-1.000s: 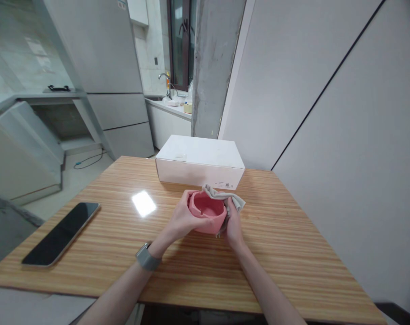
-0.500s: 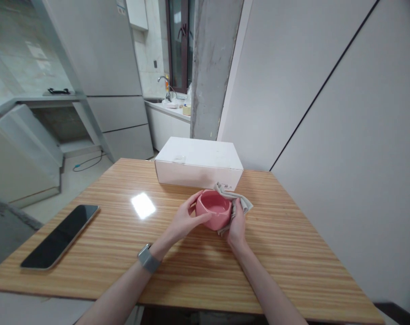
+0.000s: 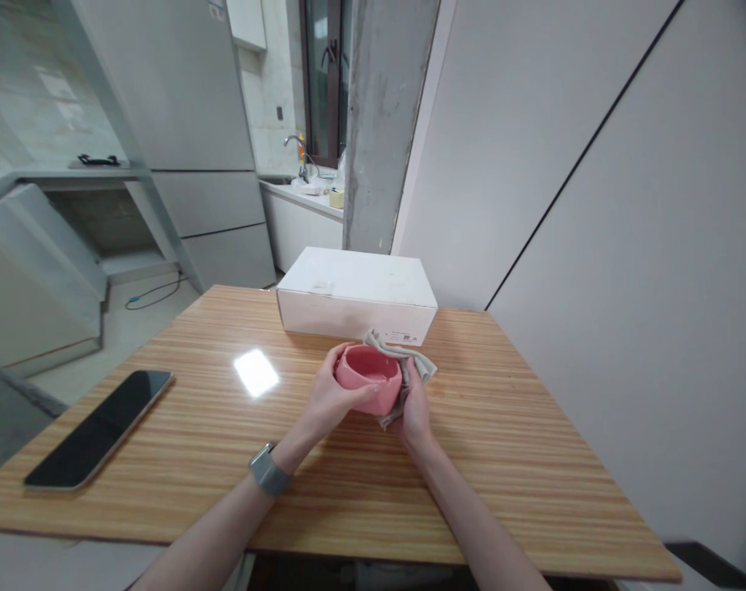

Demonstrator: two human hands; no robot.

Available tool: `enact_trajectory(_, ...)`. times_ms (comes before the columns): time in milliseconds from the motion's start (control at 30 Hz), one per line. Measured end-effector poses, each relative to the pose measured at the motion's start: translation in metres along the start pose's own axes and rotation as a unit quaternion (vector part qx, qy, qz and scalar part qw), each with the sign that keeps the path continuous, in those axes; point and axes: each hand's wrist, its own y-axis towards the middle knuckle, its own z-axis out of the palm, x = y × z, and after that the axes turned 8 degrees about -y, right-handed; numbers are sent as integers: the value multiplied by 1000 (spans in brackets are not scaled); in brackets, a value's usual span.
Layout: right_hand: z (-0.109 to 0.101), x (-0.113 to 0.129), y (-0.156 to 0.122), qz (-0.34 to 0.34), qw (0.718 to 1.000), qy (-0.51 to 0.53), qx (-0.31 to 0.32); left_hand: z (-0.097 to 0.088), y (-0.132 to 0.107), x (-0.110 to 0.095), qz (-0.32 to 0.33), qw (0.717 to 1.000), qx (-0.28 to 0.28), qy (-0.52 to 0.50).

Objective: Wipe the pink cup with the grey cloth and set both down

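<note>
A pink bowl-shaped dish (image 3: pixel 368 379) with a notched rim is held just above the wooden table (image 3: pixel 225 443), in front of a white box. My left hand (image 3: pixel 327 400), a grey watch on its wrist, is wrapped round the dish's left side. My right hand (image 3: pixel 414 407) presses a grey cloth (image 3: pixel 405 362) against the dish's right side, fingers closed on the cloth. Part of the cloth sticks up behind the dish.
A closed white cardboard box (image 3: pixel 356 291) lies at the table's far edge, close behind the dish. A black phone (image 3: pixel 98 427) lies face up near the left corner. A grey wall runs along the right; a kitchen counter with a tap (image 3: pixel 299 148) is beyond.
The dish was turned and shifted slightly between my hands, moving right and then back left, with the cloth kept against its right side.
</note>
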Motion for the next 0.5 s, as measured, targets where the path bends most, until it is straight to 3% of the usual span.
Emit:
enact_trajectory(133, 1, -6, -6, -25, 999, -22, -6, 3, -4, -2, 41, 998, -29, 35)
enact_trajectory(333, 2, -20, -12, -81, 992, -70, -64, 10, -11, 1, 105, 987, -96, 77)
enact_trajectory(400, 3, -18, -9, -70, 994, -48, -70, 9, -10, 5, 100, 989, -78, 70)
enact_trajectory(500, 0, -6, 0, -34, 996, 26, -79, 4, -5, 7, 54, 998, 6, 22)
